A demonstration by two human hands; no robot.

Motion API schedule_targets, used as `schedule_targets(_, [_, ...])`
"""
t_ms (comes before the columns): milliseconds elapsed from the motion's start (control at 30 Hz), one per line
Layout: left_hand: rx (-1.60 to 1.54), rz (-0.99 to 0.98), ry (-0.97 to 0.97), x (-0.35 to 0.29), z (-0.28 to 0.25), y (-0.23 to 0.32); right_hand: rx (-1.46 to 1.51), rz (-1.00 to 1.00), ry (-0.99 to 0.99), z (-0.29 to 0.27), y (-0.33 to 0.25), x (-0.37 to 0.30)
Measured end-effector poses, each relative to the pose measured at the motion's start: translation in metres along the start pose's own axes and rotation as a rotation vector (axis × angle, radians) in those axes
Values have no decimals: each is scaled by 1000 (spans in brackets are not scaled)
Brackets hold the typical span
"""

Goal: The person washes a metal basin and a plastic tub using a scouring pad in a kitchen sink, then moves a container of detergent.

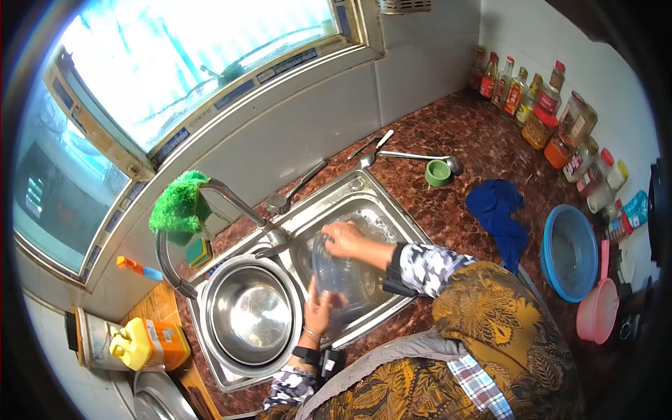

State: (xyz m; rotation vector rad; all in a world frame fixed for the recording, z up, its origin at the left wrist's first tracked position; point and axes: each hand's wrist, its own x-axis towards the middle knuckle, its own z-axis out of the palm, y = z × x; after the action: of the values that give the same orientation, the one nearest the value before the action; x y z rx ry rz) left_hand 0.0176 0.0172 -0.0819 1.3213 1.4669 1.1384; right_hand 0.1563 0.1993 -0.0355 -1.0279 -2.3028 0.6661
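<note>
Clear bowl (341,274) sits tilted over right sink basin (392,213) | your left hand (320,308) cups its lower rim, fingers spread | right hand (344,238) presses flat on top edge | keep 2-handed hold firm, bowl looks slippery | steel bowl (250,313) beside.

Labelled bottles and jars (532,98), red and yellow labels, along the back wall on the desk; yellow-capped orange detergent jug (150,343), lower left; blue label strips (234,93) on window frame.

A home kitchen: a steel double sink (364,192) under a window (196,56), sauce bottles (514,87) at the frame's upper right.
</note>
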Motion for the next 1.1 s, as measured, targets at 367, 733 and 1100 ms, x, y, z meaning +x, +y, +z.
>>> schedule_targets(367, [-523, -362, 227, 51, 12, 34, -73, -190, -106, 7, -31, -10])
schedule_targets(733, [-482, -262, 42, 68, -11, 44, -214, -587, 116, 12, -48, -63])
schedule_targets(1100, [-129, -3, -166, 11, 33, 10, -37, 38, 11, -13, 50, -9])
